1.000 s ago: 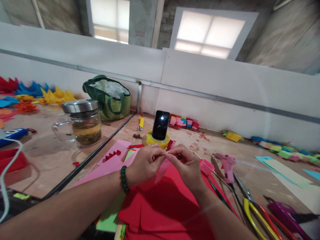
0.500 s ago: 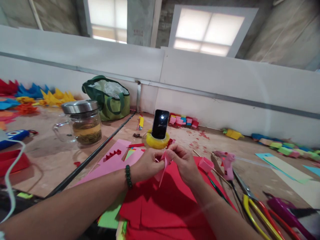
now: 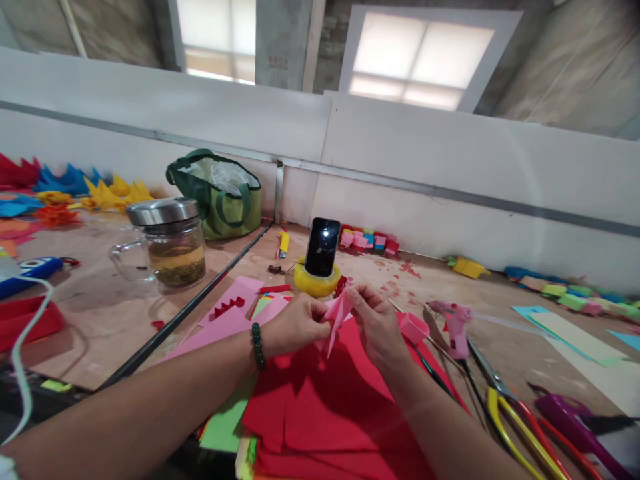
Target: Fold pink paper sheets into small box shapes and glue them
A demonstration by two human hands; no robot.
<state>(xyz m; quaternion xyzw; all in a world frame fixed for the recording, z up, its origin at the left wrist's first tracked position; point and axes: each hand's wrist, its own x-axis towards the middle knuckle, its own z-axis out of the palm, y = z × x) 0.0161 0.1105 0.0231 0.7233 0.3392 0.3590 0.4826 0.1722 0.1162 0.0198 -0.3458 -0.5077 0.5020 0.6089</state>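
Note:
Between my two hands is a piece of folded pink paper (image 3: 338, 313), its flaps standing apart and one corner pointing down. My left hand (image 3: 299, 325), with a dark green bead bracelet (image 3: 258, 347) at the wrist, pinches its left side. The fingers of my right hand (image 3: 376, 325) are closed on its upper right edge. Beneath both hands lies a stack of red paper sheets (image 3: 340, 413). A small pink paper box (image 3: 414, 328) sits just right of my right hand. Pink sheets (image 3: 220, 333) and a red zigzag paper strip (image 3: 227, 308) lie left of my left hand.
Ahead, a phone (image 3: 323, 247) leans upright on a yellow tape roll (image 3: 315, 280). To the right are a pink glue gun (image 3: 456, 327), yellow-handled scissors (image 3: 505, 413) and a purple glue gun (image 3: 575, 427). A lidded glass mug (image 3: 175, 250) and a green bag (image 3: 225, 207) stand at left.
The pink paper has spread wider between my fingers, its flaps further apart. My right hand has shifted slightly right and up along its edge; my left hand still holds it.

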